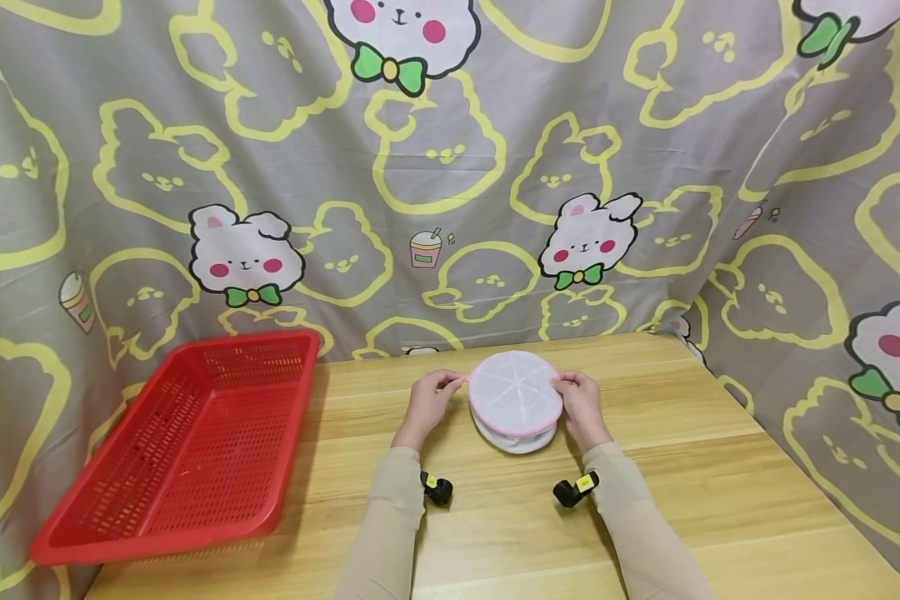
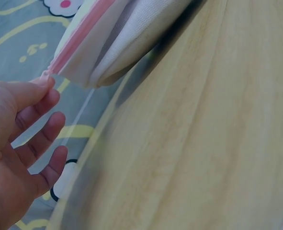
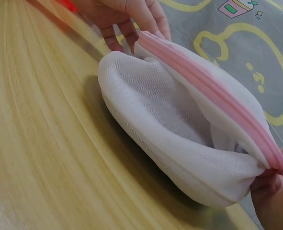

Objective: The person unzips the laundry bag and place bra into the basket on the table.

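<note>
A round white mesh laundry bag (image 1: 516,392) with a pink zipper (image 3: 213,96) around its top edge is held over the wooden table. Its sides sag inward in folds below the zipper. My left hand (image 1: 429,402) pinches the pink end at the bag's left edge between thumb and forefinger; in the left wrist view the other fingers (image 2: 52,132) are spread loosely. On the opposite side my right hand (image 1: 583,407) pinches the rim near the zipper, thumb on top. The right wrist view shows the bag's bottom close over the table.
A red plastic basket (image 1: 285,467) with slotted walls stands on the left of the wooden table (image 1: 720,500). A grey curtain (image 1: 480,167) with cartoon rabbits hangs behind and along both sides. Small black cameras (image 1: 438,490) are strapped at both wrists.
</note>
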A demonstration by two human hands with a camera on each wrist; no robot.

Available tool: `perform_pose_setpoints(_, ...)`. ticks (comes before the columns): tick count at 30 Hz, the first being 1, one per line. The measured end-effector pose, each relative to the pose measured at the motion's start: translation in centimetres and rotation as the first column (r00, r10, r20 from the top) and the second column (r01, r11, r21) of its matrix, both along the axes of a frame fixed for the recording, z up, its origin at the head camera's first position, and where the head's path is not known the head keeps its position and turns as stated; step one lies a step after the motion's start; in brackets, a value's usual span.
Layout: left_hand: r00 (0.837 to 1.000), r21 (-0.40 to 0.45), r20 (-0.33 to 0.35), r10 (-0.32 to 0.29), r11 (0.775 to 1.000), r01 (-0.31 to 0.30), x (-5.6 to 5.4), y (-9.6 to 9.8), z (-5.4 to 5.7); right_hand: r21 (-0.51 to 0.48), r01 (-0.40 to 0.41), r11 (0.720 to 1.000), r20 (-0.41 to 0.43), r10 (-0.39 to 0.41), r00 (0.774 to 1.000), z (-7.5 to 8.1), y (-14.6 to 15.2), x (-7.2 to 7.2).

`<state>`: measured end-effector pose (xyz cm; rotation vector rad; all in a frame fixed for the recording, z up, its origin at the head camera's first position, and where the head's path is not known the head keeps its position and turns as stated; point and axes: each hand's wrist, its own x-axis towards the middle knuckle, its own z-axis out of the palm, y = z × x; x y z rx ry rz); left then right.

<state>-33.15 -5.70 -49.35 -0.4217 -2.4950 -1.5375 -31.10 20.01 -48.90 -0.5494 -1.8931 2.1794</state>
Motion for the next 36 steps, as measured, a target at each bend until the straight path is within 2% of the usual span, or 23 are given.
perform_pose_setpoints(8, 0.999, -0.048, -0.032, -0.043, 0.998, 0.041, 0.2, 0.0, 0.2, -0.027, 0.094, 0.995, -0.039, -0.095, 0.995, 0.0, -0.2, 0.1)
perform_pose_setpoints(17, 0.998, -0.078, -0.018, -0.066, 0.995, 0.064, 0.2, 0.1, 0.2, -0.107, 0.202, 0.973, -0.06, -0.21, 0.976, -0.2, -1.0, 0.1)
perform_pose_setpoints(36, 0.995, -0.124, -0.03, -0.097, 0.988, 0.093, 0.3, 0.0, 0.3, -0.133, 0.263, 0.956, -0.044, -0.271, 0.962, -0.1, -1.5, 0.2)
